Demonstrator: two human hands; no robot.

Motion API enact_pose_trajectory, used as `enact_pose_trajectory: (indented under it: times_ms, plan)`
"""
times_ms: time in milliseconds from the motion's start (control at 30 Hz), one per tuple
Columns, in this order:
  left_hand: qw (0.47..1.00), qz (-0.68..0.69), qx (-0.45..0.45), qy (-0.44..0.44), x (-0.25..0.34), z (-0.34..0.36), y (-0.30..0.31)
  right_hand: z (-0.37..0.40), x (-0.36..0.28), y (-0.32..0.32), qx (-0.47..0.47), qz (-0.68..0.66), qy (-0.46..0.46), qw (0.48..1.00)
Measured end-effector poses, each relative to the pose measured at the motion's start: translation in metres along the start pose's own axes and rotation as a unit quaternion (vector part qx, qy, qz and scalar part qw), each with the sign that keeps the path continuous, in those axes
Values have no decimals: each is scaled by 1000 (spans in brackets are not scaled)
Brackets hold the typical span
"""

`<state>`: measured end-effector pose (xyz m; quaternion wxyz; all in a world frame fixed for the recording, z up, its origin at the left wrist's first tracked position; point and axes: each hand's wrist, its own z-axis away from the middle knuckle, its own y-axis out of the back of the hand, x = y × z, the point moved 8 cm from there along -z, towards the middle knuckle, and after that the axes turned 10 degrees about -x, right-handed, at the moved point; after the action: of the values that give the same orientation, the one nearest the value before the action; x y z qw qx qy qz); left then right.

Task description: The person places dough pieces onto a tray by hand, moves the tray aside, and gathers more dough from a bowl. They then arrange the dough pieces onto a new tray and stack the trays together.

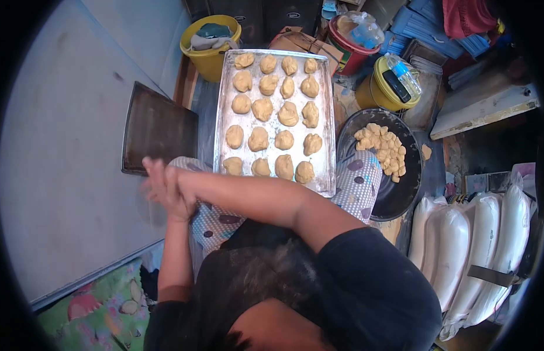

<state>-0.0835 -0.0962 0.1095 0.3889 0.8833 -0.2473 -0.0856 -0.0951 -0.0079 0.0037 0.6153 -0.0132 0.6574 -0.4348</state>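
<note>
My left hand (177,203) and my right hand (179,180) are pressed together at the left, above my left knee, with my right forearm crossing in front of me. Some fingers stretch up and are slightly blurred. What lies between the palms, if anything, is hidden. Beyond my right arm a metal baking tray (221,93) sits between my knees, carrying rows of yellowish dough balls (262,109); my forearm reaches over its near edge. On the right, a black basin (409,193) contains a heap of smaller dough pieces (383,146).
A dark empty tray (161,126) leans on the left beside a pale panel (67,146). Behind stand a yellow bucket (209,61), a red bucket (353,51) and a lidded yellow bucket (377,93) with a phone and bottle on top. Filled plastic bags (453,234) stand at the right.
</note>
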Motion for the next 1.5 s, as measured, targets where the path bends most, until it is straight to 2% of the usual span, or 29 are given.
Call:
enact_pose_trajectory:
  times_ms: [67, 100, 133, 167, 200, 233, 267, 300, 333, 367, 400, 500, 567, 600, 667, 733, 800, 833, 900, 933, 1000, 1067, 1133, 1167, 1200, 1267, 1300, 1400, 1500]
  plan:
    - [991, 13, -6, 131, -64, 48, -36, 39, -45, -40, -127, -35, 56, 990]
    - [991, 13, -5, 131, -76, 51, -32, 61, -78, -39, -139, 20, 99, 985]
    - [964, -1, -7, 267, -104, 64, -26, 87, -115, -29, -114, 98, 147, 978]
    - [916, -15, -10, 401, -124, 83, -20, 124, -154, -11, -25, 255, 233, 938]
    - [913, -17, -11, 407, -116, 75, -14, 162, -171, 17, 70, 291, 180, 937]
    - [932, 77, -33, 353, -92, 48, -15, 203, -192, 44, 187, 385, 245, 870]
    - [939, 171, -53, 293, -64, 23, -17, 245, -201, 78, 335, 503, 207, 769]
    - [939, 212, -117, 244, -31, 4, -27, 274, -202, 96, 390, 586, 140, 697]
    - [931, 251, -179, 193, 4, -11, -42, 291, -187, 117, 402, 599, 51, 691]
    - [950, 239, -187, 76, 40, -22, -54, 302, -162, 139, 386, 649, -59, 653]
    - [946, 237, -219, 26, 72, -32, -65, 304, -147, 144, 382, 653, -58, 652]
    - [939, 239, -245, -15, 123, -45, -104, 307, -97, 164, 372, 630, -76, 677]
    - [919, 206, -329, -68, 146, -36, -143, 305, -92, 169, 354, 633, 55, 687]
    - [920, 204, -328, -66, 149, -33, -147, 308, -92, 166, 351, 634, 56, 687]
    - [917, 184, -340, -101, 153, -29, -152, 325, -98, 144, 391, 655, 111, 637]
    - [914, 201, -338, -98, 150, -29, -138, 333, -86, 130, 380, 654, 105, 646]
    - [946, 175, -270, -36, 135, -32, -115, 326, -59, 119, 287, 630, 63, 719]
    - [946, 174, -271, -34, 132, -26, -111, 329, -53, 119, 286, 629, 64, 720]
    - [958, 124, -229, 118, 95, -18, -102, 329, -49, 123, 304, 642, 28, 703]
    - [958, 123, -229, 118, 87, -12, -105, 327, -54, 118, 303, 642, 29, 703]
    - [923, 153, -335, 115, 81, 7, -128, 323, -68, 97, 333, 696, 30, 635]
    - [940, 149, -293, 93, 88, 7, -128, 305, -66, 95, 323, 702, 33, 634]
    - [944, 157, -279, 77, 93, -5, -118, 281, -51, 100, 261, 790, -53, 553]
    - [952, 170, -237, 95, 87, -12, -107, 280, -51, 102, 257, 794, -71, 546]
    - [954, 168, -231, 93, 81, -15, -107, 278, -61, 96, 258, 797, -67, 542]
    - [949, 157, -157, 224, 44, -8, -101, 272, -78, 82, 275, 751, -24, 600]
    - [943, 152, -179, 235, 35, -7, -105, 262, -78, 74, 252, 748, -17, 614]
    - [929, 214, -231, 196, 18, -2, -131, 230, -50, 68, 162, 794, -37, 585]
    - [939, 231, -148, 210, 6, -22, -132, 236, -54, 52, 200, 810, 73, 547]
